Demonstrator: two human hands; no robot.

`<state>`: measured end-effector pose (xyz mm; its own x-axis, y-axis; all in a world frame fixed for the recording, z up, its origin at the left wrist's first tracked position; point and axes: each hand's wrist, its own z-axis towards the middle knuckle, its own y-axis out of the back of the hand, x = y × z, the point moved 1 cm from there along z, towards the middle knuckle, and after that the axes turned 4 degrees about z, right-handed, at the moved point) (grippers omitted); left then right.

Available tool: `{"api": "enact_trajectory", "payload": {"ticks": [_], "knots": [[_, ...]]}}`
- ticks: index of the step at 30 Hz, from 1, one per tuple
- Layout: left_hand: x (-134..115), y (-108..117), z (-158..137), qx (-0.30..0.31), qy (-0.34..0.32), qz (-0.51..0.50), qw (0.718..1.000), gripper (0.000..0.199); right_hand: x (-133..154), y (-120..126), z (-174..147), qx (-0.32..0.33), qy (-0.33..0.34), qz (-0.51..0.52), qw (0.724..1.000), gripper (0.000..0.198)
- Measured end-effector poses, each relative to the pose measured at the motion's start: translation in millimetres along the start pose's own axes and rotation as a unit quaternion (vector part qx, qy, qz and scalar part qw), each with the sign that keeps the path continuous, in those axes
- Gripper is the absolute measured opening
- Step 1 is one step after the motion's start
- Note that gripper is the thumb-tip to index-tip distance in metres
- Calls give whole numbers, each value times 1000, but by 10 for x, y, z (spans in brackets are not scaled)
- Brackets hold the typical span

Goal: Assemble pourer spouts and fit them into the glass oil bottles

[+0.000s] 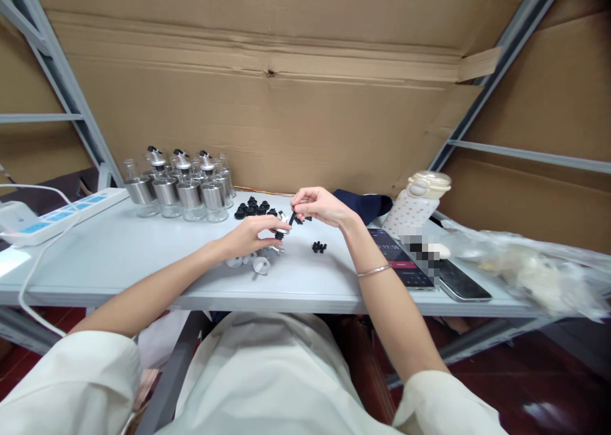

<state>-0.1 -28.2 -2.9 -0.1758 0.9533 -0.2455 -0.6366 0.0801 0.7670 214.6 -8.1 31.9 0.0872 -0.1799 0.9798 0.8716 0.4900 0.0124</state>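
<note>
My left hand (248,236) is closed on a bottle pourer (281,233) with a silvery top and a black ribbed stopper, held just above the grey table. Pinched in my right hand (322,207) is a small black cap piece (292,218), touching or very near the pourer's top; contact is hard to make out. Black stoppers (251,208) lie in a group behind my left hand. Below it are several silvery pourer tops (261,266), partly covered by the hand. Small black parts (319,247) form a cluster under my right wrist, and more lie partly hidden behind my right fingers.
Glass bottles with steel bands (191,194) stand at the back left, three with pourers fitted. A power strip (71,217) is far left. To the right are a dark blue cap (365,205), dotted bottle (411,207), two phones (463,280) and plastic bags (539,269).
</note>
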Motion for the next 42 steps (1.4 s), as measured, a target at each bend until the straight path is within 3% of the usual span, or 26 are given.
{"api": "enact_trajectory", "payload": {"ticks": [24, 42], "knots": [[-83, 3, 5, 75, 12, -52, 996, 26, 5, -22, -27, 53, -6, -73, 996, 19], [-100, -3, 13, 91, 41, -65, 993, 27, -2, -10, -25, 58, -14, -72, 996, 22]]}}
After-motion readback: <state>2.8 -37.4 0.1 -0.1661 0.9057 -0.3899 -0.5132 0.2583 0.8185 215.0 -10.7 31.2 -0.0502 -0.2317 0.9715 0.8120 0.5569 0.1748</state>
